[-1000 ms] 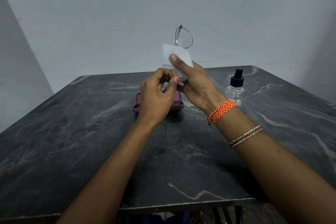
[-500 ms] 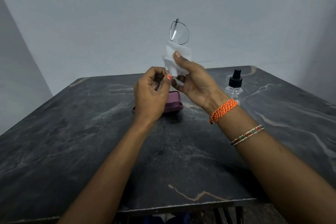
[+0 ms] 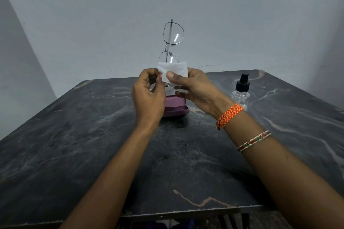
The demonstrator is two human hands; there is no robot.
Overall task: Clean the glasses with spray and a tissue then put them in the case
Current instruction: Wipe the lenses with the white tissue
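Note:
Thin metal-framed glasses stand on end in the air above the table, one lens over the other. My left hand pinches the lower end of the frame. A white tissue is folded over the lower lens, and my right hand holds it there with the thumb pressed on its front. Behind and below both hands a shut purple glasses case lies on the dark marble table. A clear spray bottle with a black nozzle stands to the right of the case.
A plain grey wall rises behind the table. The table's front edge runs just below my forearms, with dark chair slats showing under it. An orange thread band and a beaded bangle are on my right wrist.
The glasses rose and turned until both lenses face me. The tissue slid down from the middle of the frame to the lower lens, and both hands lifted a little.

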